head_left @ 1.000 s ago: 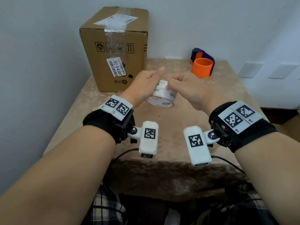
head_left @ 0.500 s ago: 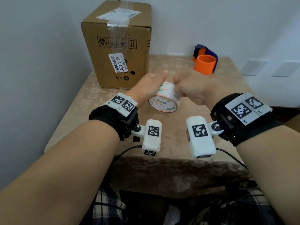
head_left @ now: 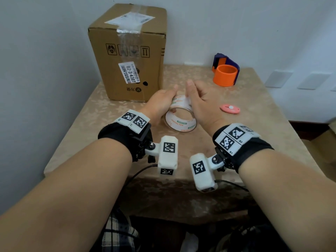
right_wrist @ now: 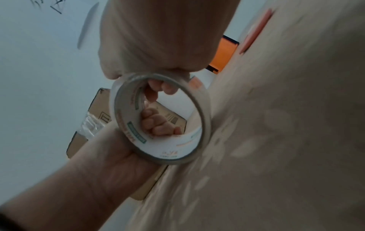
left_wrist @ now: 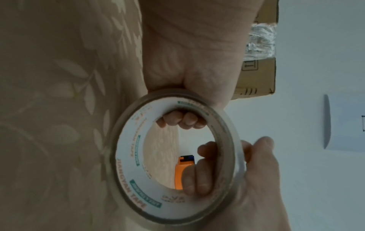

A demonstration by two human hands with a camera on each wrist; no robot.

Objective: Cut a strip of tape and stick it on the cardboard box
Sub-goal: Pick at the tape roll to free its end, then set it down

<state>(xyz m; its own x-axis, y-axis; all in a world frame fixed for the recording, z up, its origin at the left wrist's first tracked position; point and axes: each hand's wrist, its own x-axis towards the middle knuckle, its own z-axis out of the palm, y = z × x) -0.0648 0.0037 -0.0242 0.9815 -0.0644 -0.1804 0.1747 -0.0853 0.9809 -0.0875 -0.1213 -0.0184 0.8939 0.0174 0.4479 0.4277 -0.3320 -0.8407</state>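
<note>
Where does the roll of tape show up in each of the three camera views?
Head: the tape roll sits at centre, between the left hand and the right hand.
Left wrist: the roll fills the lower centre, seen through its hole.
Right wrist: the roll is at centre, seen through its hole.
Shared landmark: the cardboard box, behind the roll in every view.

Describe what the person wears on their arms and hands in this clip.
Both forearms are bare, with no sleeves or gloves on the hands. Each wrist carries a black strap: left wrist band, right wrist band, each topped by white plates with black square fiducial markers, the right ones labelled R1 and R2. A white camera pod with its own markers hangs under each wrist, left, right, trailing a black cable.
</note>
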